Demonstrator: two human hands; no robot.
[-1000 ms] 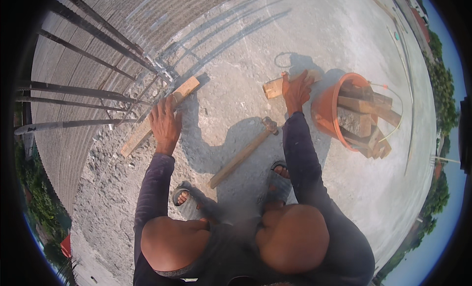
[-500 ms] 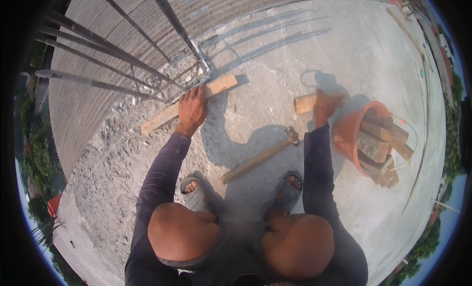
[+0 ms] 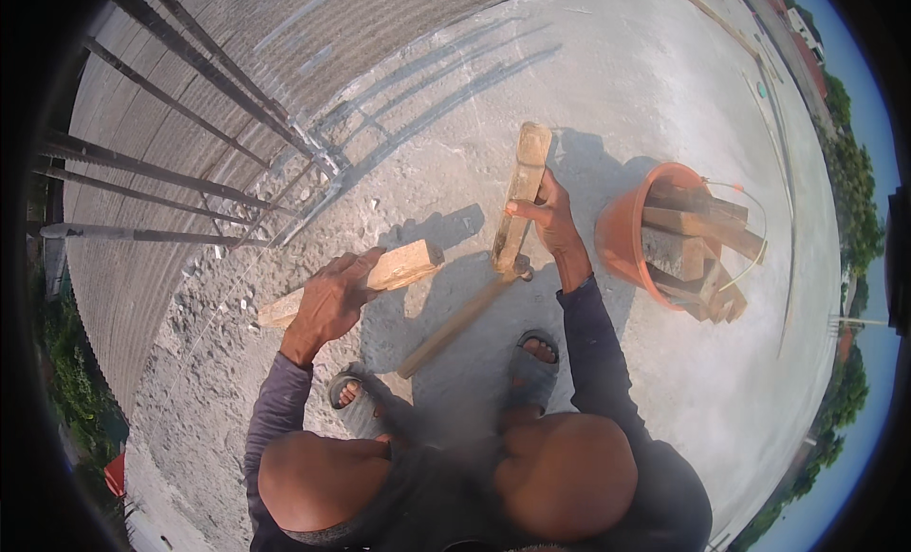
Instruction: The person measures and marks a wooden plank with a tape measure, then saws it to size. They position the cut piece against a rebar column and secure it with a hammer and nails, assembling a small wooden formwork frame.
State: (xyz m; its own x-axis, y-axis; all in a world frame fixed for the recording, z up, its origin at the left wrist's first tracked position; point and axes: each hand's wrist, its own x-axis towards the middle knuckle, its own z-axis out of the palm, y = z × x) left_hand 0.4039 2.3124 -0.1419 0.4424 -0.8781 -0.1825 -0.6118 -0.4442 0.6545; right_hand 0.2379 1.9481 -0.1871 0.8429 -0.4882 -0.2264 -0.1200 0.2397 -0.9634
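My left hand (image 3: pixel 334 300) is closed over a short wooden block (image 3: pixel 406 264), which lies slantwise in front of my left foot. In my right hand (image 3: pixel 550 224) a second wooden block (image 3: pixel 525 177) is gripped along its side and points away from me. Below its near end lies a hammer (image 3: pixel 455 326) with a wooden handle, its head (image 3: pixel 521 267) partly covered by that block. The hammer rests on the rough concrete between my hands and my sandalled feet.
An orange bucket (image 3: pixel 622 231) lies tipped at the right, with several wood pieces (image 3: pixel 697 234) in its mouth. Upright steel rebars (image 3: pixel 204 187) rise at the left beside a corrugated sheet (image 3: pixel 142 267). Long thin strips (image 3: pixel 783 191) lie on the concrete at the far right.
My right hand has lifted its block and swung it inward, over the hammer head. My left hand has drawn its block nearer to me, away from the rebars. The view has shifted slightly.
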